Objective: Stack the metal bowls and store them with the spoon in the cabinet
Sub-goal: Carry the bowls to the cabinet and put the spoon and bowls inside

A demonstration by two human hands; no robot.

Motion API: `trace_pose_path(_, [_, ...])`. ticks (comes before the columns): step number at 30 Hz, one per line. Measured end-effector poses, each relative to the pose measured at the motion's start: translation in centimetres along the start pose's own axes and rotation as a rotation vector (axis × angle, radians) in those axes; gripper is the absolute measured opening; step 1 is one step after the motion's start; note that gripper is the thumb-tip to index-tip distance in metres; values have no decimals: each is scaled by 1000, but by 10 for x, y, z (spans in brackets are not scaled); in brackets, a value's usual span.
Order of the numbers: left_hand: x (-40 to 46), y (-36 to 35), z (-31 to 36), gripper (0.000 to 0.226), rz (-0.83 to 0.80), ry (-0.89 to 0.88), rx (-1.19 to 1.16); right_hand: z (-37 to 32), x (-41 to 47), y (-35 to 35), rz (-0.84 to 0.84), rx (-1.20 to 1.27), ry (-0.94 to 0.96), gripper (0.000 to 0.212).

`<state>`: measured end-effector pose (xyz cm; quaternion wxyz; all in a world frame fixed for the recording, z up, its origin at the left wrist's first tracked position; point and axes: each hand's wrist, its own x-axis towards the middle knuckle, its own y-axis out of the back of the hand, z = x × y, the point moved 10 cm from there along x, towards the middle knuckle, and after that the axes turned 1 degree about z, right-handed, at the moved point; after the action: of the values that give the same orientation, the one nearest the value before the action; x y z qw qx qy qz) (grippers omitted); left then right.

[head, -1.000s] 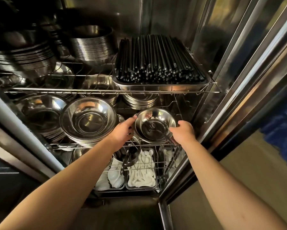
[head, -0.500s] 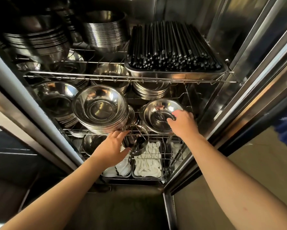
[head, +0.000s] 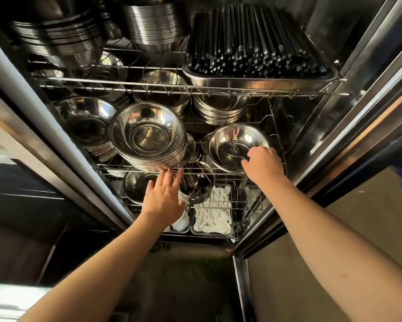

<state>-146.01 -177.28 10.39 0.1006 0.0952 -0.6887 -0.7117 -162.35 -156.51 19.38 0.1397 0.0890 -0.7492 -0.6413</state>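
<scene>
A shiny metal bowl (head: 235,141) rests on the middle wire shelf (head: 135,165) at the right, with a spoon (head: 233,151) lying inside it. My right hand (head: 261,165) lies on the bowl's near rim, fingers curled over the spoon's handle end. To its left stands a tall stack of metal bowls (head: 146,135). My left hand (head: 164,198) is below that stack's front edge, fingers spread, their tips at the shelf wire and holding nothing.
The top shelf carries a steel tray of black chopsticks (head: 253,43) and more bowl stacks (head: 153,24). Below are trays of white items (head: 212,214) and a pot with tongs (head: 196,189). The open cabinet door (head: 369,112) stands at right.
The left hand let go of the bowl and dropped below the shelf edge. The bowl with the spoon now rests further in on the shelf, the right hand still on it.
</scene>
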Motion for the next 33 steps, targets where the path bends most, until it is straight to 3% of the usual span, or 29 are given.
trace_pose_path(10, [-1, 4, 1, 104, 22, -10, 56, 1, -9, -4, -6, 100, -3, 24])
trace_pose_path(15, [0, 6, 2, 103, 38, -18, 53, -18, -32, 16, 84, 246, 123, 33])
trace_pose_path(19, [0, 7, 1, 102, 31, -16, 46, -39, -63, 23, 49, 411, 240, 19])
trace_pose_path(26, [1, 8, -1, 98, 12, -3, 34, -46, -106, -36, -231, 580, 283, 13])
trace_pose_path(33, [0, 11, 0, 96, 17, -16, 5, -38, -84, -120, -403, 691, 28, 27])
